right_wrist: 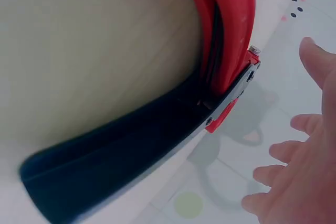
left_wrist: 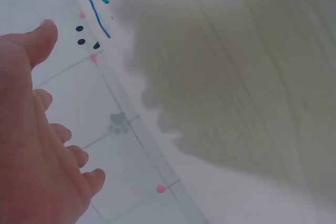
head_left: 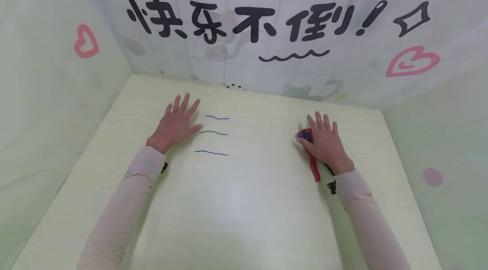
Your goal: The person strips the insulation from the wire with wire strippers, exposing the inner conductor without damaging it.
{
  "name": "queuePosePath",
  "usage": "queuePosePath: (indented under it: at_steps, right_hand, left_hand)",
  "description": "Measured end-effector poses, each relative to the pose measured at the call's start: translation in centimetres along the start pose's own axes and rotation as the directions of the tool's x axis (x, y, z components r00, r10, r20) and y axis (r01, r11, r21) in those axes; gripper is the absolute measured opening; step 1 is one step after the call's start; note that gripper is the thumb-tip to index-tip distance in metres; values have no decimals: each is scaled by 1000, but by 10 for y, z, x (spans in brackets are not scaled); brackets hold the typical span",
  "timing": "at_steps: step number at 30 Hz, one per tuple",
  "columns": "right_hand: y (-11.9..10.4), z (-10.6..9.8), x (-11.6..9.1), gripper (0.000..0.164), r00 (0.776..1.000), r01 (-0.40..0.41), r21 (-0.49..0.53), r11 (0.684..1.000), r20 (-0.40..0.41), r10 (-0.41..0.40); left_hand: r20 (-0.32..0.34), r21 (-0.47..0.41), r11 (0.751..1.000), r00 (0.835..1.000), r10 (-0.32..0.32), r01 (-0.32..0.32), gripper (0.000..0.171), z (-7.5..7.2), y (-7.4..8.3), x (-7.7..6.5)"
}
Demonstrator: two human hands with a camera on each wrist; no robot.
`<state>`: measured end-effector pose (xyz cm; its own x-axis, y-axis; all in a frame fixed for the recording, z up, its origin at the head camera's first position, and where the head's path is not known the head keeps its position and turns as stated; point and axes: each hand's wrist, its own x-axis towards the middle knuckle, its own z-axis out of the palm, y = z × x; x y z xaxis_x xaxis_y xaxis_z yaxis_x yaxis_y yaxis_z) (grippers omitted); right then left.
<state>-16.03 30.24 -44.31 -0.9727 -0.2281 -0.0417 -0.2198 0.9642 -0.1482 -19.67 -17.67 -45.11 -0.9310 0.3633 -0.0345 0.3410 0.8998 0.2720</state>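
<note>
Three short, slightly wavy wires lie apart, one above another, left of the table's middle: a blue wire [head_left: 217,117] at the back, a green wire [head_left: 214,132] between, and another blue wire [head_left: 212,152] in front. Just left of them is my left hand [head_left: 173,125], palm down, fingers spread, holding nothing. On the right lies a red and dark wire stripper [right_wrist: 231,30], with a red handle [head_left: 314,169] and a dark one. Over it my right hand [head_left: 325,143] is held with straight fingers, hiding part of the tool; the right wrist view shows a gap between them.
The pale wooden table [head_left: 236,219] is bounded by a printed cloth backdrop [head_left: 251,66] behind and pale cloth at both sides. A dark strap piece [head_left: 332,187] hangs below the right wrist.
</note>
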Motion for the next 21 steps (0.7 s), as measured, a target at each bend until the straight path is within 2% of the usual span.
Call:
queuePosePath:
  at_steps: [10, 17, 21]
  right_hand:
    - [7, 5, -26, 85, 998, -27, 15, 1000, 58, 26]
    - [11, 4, -45, 86, 989, -99, 39, 994, 113, 94]
    - [9, 3, -53, 89, 982, -120, 32, 992, 149, 114]
  left_hand:
    - [43, -18, 1000, 999, 10, -9, 77, 8, 7, 2]
    - [112, -39, 999, 993, 22, -18, 71, 12, 13, 11]
    - [123, -43, 999, 992, 17, -12, 69, 11, 17, 14]
